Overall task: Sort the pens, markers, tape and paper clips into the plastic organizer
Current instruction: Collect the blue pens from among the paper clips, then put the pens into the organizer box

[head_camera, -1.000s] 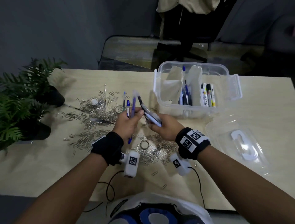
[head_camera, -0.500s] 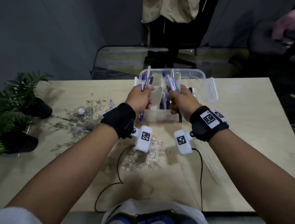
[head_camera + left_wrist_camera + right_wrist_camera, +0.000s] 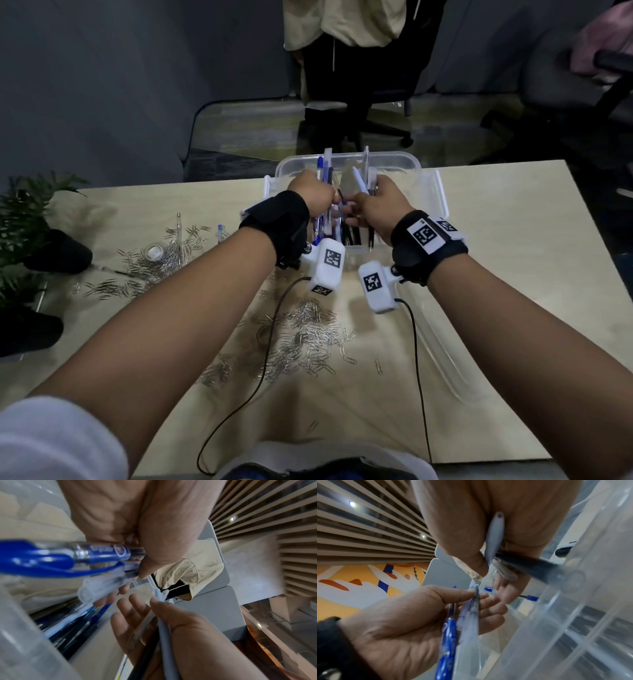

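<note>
Over the clear plastic organizer [image 3: 430,178] at the table's far edge, my two hands meet above its pen compartment. My left hand [image 3: 318,197] grips a bundle of blue and clear pens [image 3: 68,555], held upright with their tips down in the box. Beside it my right hand [image 3: 371,202] grips a grey pen [image 3: 494,534] and a black pen [image 3: 530,563]. Several pens [image 3: 77,618] lie in the compartment below. Paper clips [image 3: 308,329] are strewn over the table in front, and a tape roll [image 3: 154,251] sits among more clips at the left.
Two loose pens [image 3: 221,231] lie left of the organizer. The clear lid [image 3: 442,346] rests on the table at the right. Potted plants [image 3: 20,219] stand at the left edge. A black cable [image 3: 267,329] crosses the clips. An office chair stands behind the table.
Both hands carried their pens from above the clip pile forward to the organizer, and now hold them lower in the pen compartment.
</note>
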